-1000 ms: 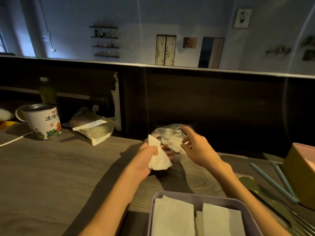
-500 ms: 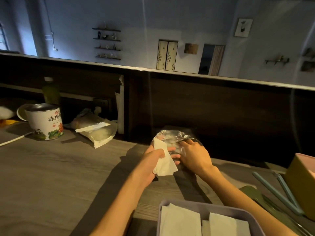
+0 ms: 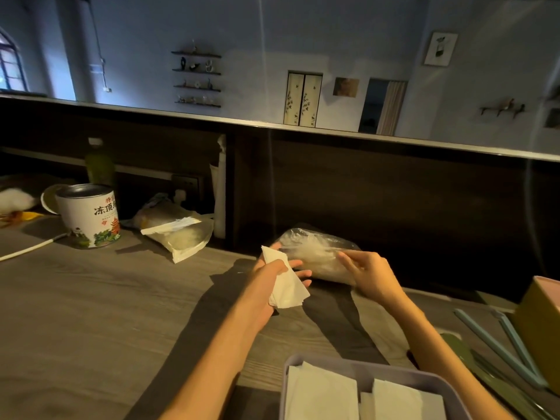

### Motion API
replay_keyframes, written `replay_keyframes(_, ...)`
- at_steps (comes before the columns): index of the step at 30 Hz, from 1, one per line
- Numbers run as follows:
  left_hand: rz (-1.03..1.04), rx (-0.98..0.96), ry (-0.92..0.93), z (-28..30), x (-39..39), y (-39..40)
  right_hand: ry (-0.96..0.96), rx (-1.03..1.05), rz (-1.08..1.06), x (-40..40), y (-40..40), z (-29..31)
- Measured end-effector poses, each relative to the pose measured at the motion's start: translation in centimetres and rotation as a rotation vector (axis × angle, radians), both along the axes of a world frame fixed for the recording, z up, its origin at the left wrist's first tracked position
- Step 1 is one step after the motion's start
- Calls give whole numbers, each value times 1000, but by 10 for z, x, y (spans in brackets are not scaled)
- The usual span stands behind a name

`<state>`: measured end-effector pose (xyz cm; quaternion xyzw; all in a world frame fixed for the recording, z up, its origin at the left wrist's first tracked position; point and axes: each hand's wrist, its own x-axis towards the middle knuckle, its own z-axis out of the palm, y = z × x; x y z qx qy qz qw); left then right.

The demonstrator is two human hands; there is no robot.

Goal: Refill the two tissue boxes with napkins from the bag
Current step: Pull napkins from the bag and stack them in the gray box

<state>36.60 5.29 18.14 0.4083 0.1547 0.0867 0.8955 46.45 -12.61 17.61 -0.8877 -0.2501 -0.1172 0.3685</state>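
Left hand [image 3: 272, 280]: thumb and fingers pinching small stack of folded white napkins [image 3: 286, 286], held just above wooden counter [image 3: 91, 313]. Right hand [image 3: 368, 275]: fingers curled, gripping right end of clear plastic napkin bag [image 3: 315, 253]; bag at counter's far edge, against dark back panel. Lavender tissue box [image 3: 357, 366] at near edge, open-topped, two napkin stacks inside. Yellow box with pink rim [image 3: 542, 328] far right. Tea tin [image 3: 89, 215] far left.

Two hands, left [image 3: 272, 286] and right [image 3: 368, 272]. Two plastic bags: one at centre [image 3: 315, 251], one left of centre [image 3: 178, 234]. One tin [image 3: 89, 215]. Two open boxes: lilac [image 3: 348, 363], yellow [image 3: 542, 322]. Perhaps two napkin stacks [image 3: 324, 395] inside the lilac one.
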Motion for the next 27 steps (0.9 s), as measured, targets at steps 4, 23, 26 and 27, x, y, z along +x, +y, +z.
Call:
replay_keyframes(4, -77, -131, -46, -4, -13, 5, 106, -9, 87, -1, -2, 3)
replay_keyframes(23, -213, -126, -114, 3, -26, 4, -2, 200, -28, 4, 9, -6)
replay_keyframes(26, -305, 28, -111, 2, -28, -4, 67, -2, -4, 2, 9, -11)
replay_keyframes(27, -311, 70, -95, 2, -29, -7, 95, -95, 28, 1, 8, -12)
